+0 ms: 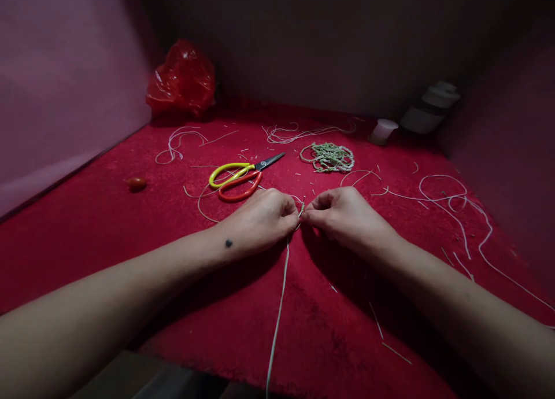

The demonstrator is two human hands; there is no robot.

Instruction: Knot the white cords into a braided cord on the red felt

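My left hand (273, 214) is closed in a pinch on a thin pale cord (281, 289), which hangs from it down past the front of the table. A short knotted, greenish part of the cord shows between the fingertips of both hands. From the other side my right hand (338, 211) pinches at the same spot, its fingertips almost touching those of the left. Just beyond the left hand lie scissors (240, 179) with one yellow and one red handle, blades pointing away to the right. Behind the right hand rests a heap of green and white braided cords (328, 157).
A red plastic bag (184, 81) stands at the back left, a small red oval object (137, 183) nearer. At the back right are a small white spool (384, 131) and a tilted white bottle (430, 107). Loose threads (481, 214) and clippings are scattered over the red tabletop (87, 243).
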